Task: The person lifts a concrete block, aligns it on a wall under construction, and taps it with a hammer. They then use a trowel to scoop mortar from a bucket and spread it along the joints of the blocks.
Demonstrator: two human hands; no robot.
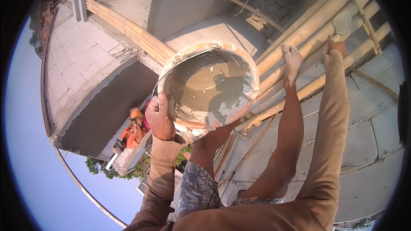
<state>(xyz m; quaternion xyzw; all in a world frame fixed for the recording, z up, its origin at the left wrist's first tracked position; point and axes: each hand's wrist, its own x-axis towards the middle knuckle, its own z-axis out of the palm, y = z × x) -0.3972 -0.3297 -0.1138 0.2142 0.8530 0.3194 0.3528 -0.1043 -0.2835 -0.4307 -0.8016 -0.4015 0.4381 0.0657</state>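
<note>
My left hand [160, 119] grips the left rim of a round bucket [206, 122] whose walls are smeared with dried grey and orange. Inside the bucket lies wet grey mortar [195, 79], with a dark shadow falling across it. My right arm is stretched away to the far right, where my right hand [336, 47] is closed on a trowel [344, 23]. The trowel's grey-coated blade points away from me, above the bamboo poles. Its handle is mostly hidden in my fist.
Several thick bamboo poles [310, 55] run at the right, with my bare foot [292, 62] on them. A grey block wall [357, 145] stands at the right. A person in orange [135, 130] is below at the left, by a concrete ledge [77, 70].
</note>
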